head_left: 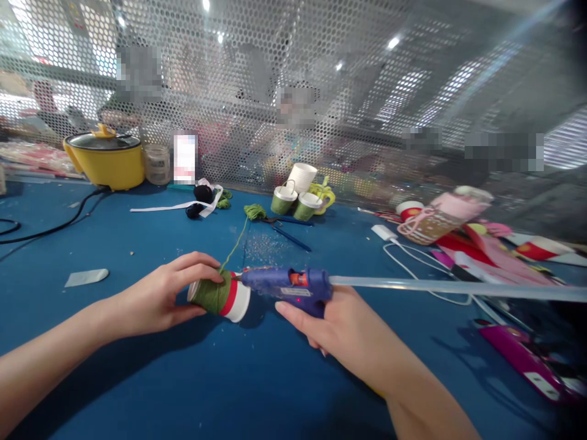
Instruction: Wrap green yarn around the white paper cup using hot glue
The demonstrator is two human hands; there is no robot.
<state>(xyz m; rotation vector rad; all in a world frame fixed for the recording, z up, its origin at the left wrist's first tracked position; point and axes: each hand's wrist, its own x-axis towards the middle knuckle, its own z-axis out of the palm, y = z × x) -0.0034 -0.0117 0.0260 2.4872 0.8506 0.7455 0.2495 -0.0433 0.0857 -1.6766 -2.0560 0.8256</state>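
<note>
My left hand (186, 290) grips a paper cup (238, 302) tipped on its side above the table. Green yarn (211, 296) is wound around much of the cup, leaving a red band and a white end bare. From the cup a strand runs back to a small green yarn bundle (255, 211). In my right hand (328, 321) is a blue hot glue gun (287, 284), its nozzle at the red band beside the yarn's edge. Whether the tip touches the cup I cannot tell. A long clear glue stick (413, 285) sticks out of the gun's back.
Scissors (291, 237) lie beyond the gun, near small green-wrapped cups (307, 206) and a white cup (302, 177). At the back left stands a yellow electric pot (110, 162). White cables (413, 250), a purple power strip (523, 357) and craft materials (477, 244) occupy the right side.
</note>
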